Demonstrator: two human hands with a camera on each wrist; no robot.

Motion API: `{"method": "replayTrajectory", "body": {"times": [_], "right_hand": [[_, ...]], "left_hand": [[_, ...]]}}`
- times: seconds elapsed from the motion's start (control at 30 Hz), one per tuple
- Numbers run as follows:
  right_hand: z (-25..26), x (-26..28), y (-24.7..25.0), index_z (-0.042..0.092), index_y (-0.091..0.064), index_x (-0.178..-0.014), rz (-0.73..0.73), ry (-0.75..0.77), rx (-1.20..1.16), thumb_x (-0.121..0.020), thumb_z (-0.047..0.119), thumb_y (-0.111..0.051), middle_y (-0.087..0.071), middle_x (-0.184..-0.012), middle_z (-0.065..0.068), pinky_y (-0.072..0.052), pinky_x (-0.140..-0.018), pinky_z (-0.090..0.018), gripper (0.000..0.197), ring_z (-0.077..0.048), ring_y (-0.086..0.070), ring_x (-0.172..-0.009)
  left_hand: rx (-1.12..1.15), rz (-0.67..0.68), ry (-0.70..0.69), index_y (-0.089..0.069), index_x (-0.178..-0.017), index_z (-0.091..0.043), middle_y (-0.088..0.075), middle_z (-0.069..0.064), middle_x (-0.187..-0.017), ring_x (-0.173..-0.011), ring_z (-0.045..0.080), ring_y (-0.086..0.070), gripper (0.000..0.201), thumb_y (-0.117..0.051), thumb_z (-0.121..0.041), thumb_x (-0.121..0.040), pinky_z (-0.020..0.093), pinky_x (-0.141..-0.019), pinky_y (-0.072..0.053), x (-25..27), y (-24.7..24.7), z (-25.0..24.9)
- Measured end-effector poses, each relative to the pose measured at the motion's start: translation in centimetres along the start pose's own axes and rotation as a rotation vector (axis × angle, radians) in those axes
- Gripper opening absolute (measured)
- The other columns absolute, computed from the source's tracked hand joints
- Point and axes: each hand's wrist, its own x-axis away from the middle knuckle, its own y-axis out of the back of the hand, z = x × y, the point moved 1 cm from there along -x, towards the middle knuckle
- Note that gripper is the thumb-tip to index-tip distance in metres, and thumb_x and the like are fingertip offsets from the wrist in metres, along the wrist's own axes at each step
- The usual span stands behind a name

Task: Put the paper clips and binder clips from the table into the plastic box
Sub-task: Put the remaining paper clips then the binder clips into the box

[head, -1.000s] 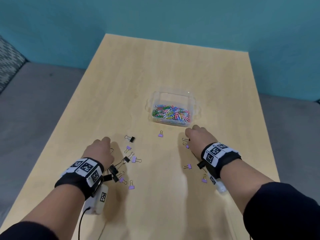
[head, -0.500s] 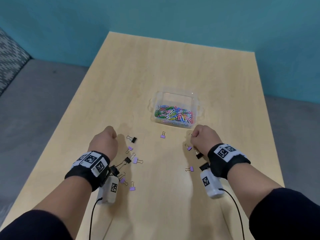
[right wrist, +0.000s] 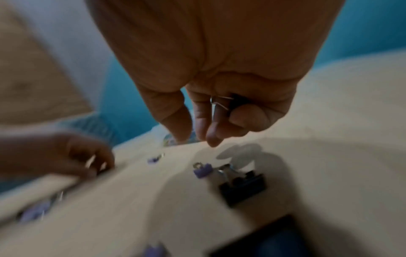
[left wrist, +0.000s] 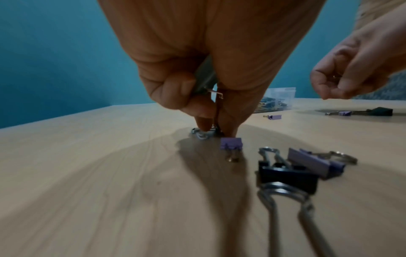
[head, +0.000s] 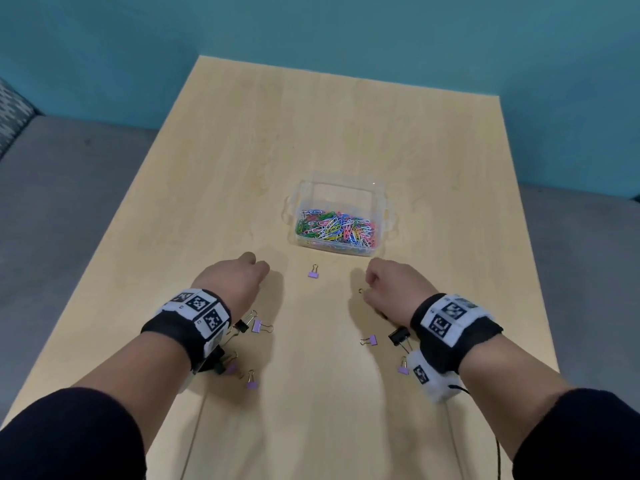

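Note:
The clear plastic box [head: 341, 180] sits mid-table, holding several coloured paper clips [head: 336, 232]. My left hand [head: 256, 268] rests knuckles-up left of a lone purple binder clip [head: 313, 271]. In the left wrist view the left hand [left wrist: 216, 132] pinches a binder clip [left wrist: 203, 134] on the table, with another clip's wire [left wrist: 216, 93] showing in the curled fingers. My right hand [head: 369, 278] hovers right of the lone clip. The blurred right wrist view shows the right hand [right wrist: 197, 140] gripping a black binder clip [right wrist: 238, 100].
Loose binder clips lie by my left wrist: a black one [head: 241, 325] and purple ones [head: 259, 327] [head: 251, 381]. By my right wrist lie a purple clip [head: 370, 340], a black clip [head: 398, 336] and another purple clip [head: 403, 367]. Grey floor borders the table's sides.
My left hand moved forward onto the black clip that lay ahead of it. My right hand lifted off the table, and the purple clips beside it are gone from the surface.

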Motion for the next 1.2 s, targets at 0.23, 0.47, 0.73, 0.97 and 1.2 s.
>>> {"method": "replayTrajectory", "body": {"times": [0.23, 0.47, 0.73, 0.97, 1.2], "right_hand": [[0.5, -0.8, -2.2, 0.019, -0.040, -0.086, -0.019, 0.153, 0.380, -0.090, 0.020, -0.052, -0.045, -0.094, -0.004, -0.038, -0.064, -0.034, 0.012, -0.027, -0.048, -0.090], [1.0, -0.7, -2.2, 0.017, -0.034, -0.090, 0.042, 0.208, 0.402, -0.076, -0.003, -0.042, -0.040, -0.083, -0.005, -0.042, -0.062, -0.036, 0.026, -0.028, -0.045, -0.078], [0.8, -1.0, -2.2, 0.015, -0.037, -0.087, 0.041, 0.295, 0.487, -0.073, -0.001, -0.044, -0.048, -0.086, -0.008, -0.034, -0.058, -0.035, 0.022, -0.026, -0.039, -0.076], [0.3, -1.2, -2.4, 0.011, -0.045, -0.096, 0.064, 0.338, 0.460, -0.072, -0.008, -0.045, -0.043, -0.094, -0.008, -0.030, -0.058, -0.034, 0.031, -0.024, -0.035, -0.073], [1.3, -4.4, 4.8, 0.016, -0.056, -0.072, -0.085, -0.075, -0.755, -0.078, -0.009, -0.049, -0.056, -0.061, -0.007, -0.041, -0.044, -0.023, 0.026, -0.018, -0.050, -0.048]], "left_hand": [[0.234, -0.161, 0.069, -0.057, -0.086, -0.016, -0.047, -0.001, -0.094, -0.061, 0.023, -0.054, 0.012, -0.051, -0.026, -0.087, 0.034, -0.056, -0.049, -0.3, 0.8, 0.1], [1.114, -0.291, 0.425, -0.061, -0.078, -0.012, -0.068, 0.006, -0.071, -0.054, 0.018, -0.058, 0.013, -0.070, -0.021, -0.075, 0.028, -0.048, -0.047, -0.8, 4.2, 1.9], [1.466, -0.230, 0.392, -0.063, -0.086, -0.011, -0.065, 0.012, -0.076, -0.039, 0.012, -0.044, 0.008, -0.059, -0.006, -0.082, 0.017, -0.039, -0.029, -5.0, 7.1, 0.4], [0.766, -0.299, 0.121, -0.065, -0.098, -0.018, -0.064, 0.003, -0.090, -0.077, 0.023, -0.058, 0.021, -0.055, -0.012, -0.080, 0.028, -0.069, -0.048, -12.5, 11.9, -3.3], [0.774, -0.211, -0.003, -0.060, -0.117, -0.023, -0.063, -0.001, -0.115, -0.083, 0.020, -0.061, 0.036, -0.063, -0.026, -0.081, 0.032, -0.082, -0.052, -15.7, 12.2, -4.8]]}}
